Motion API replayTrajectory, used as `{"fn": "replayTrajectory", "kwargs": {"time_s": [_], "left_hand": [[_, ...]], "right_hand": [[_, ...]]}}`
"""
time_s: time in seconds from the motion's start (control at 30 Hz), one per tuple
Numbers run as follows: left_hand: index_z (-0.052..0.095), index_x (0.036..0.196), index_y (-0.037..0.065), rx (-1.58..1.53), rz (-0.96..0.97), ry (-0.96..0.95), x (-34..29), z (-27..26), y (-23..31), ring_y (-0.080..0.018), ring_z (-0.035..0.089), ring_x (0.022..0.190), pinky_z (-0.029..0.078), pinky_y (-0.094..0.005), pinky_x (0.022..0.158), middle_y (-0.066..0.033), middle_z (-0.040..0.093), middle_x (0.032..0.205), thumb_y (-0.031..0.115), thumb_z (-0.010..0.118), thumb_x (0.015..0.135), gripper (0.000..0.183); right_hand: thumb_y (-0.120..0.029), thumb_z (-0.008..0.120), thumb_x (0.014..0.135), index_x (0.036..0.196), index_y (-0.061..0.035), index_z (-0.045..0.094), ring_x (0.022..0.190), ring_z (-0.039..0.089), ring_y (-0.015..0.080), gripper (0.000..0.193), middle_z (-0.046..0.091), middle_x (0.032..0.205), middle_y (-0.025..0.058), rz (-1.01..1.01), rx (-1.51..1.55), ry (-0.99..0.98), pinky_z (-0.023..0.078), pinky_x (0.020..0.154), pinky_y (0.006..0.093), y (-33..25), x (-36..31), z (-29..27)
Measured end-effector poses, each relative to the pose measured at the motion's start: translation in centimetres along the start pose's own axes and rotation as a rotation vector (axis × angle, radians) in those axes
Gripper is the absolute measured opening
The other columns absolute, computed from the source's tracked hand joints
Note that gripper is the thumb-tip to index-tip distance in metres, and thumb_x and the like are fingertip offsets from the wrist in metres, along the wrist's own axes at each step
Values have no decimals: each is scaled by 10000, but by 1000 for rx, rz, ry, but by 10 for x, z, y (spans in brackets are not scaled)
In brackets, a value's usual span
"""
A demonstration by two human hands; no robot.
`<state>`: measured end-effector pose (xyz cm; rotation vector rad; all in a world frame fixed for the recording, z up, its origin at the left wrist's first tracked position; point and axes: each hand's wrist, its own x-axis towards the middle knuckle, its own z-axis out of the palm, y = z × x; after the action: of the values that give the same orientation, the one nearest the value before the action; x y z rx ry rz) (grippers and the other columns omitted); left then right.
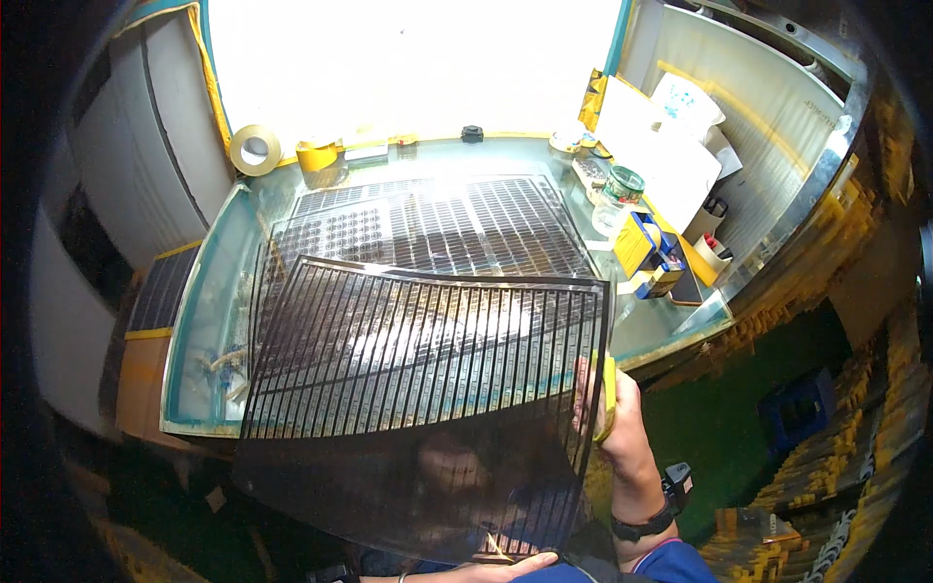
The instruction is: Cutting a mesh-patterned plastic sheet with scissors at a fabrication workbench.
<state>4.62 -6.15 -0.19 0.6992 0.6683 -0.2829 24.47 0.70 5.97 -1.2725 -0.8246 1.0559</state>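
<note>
A large dark translucent film sheet (437, 389) with a striped pattern is held up, tilted, in front of me. At its right edge, my right hand (627, 437) is closed, its fingers showing faintly through the film. A flat yellow-green piece (609, 396) lies between that hand and the sheet's edge; its kind is unclear. My left hand (520, 566) grips the sheet's bottom edge, with part of it hidden behind the film. Beyond, more patterned film sheets (389, 219) lie overlapping on the lit glass tabletop (661, 325).
Along the back stand a tape roll (256, 150), a yellow tape roll (317, 155) and a small black object (472, 134). At the right are a blue-yellow tape dispenser (649, 255), a green-lidded jar (622, 185) and white papers (651, 146). A cardboard box (146, 379) stands left.
</note>
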Motion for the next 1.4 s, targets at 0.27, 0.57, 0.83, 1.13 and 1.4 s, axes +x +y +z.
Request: {"fn": "replayTrajectory", "kwargs": {"time_s": [0.27,0.57,0.83,1.13,1.4], "left_hand": [[605,641,-9,-193,735,835,-35,-20,-23,-117,511,425,389,-231,400,-81,596,583,114,627,737,157],[502,752,103,-882,1391,1176,-61,-64,10,-62,342,449,276,-174,402,21,412,570,283,466,837,202],[600,824,57,-620,1107,585,-3,-51,60,-64,487,518,361,-185,467,-6,557,644,176,595,799,122],[584,716,66,-414,739,575,-27,-34,63,-49,332,329,222,-197,298,29,450,471,271,600,811,226],[605,759,62,-329,845,614,-17,-23,65,-19,397,437,284,-172,379,34,514,569,205,573,834,164]], "right_hand": [[-304,544,839,699,-75,455,405,444,60,283,437,524,-13,71,-46,39,368,359,196,-1,-4,1],[-289,516,860,769,-55,447,483,475,84,261,454,596,15,495,254,-274,407,438,220,83,-83,58],[-204,460,887,770,-36,421,519,438,110,209,430,619,43,551,187,-374,409,468,247,75,-104,62],[-376,372,888,930,-72,401,622,389,75,308,413,729,-3,226,185,-359,347,544,218,68,-91,70],[-270,343,911,1067,-11,388,866,397,133,305,427,940,57,62,103,-318,340,779,278,71,-91,67]]}}
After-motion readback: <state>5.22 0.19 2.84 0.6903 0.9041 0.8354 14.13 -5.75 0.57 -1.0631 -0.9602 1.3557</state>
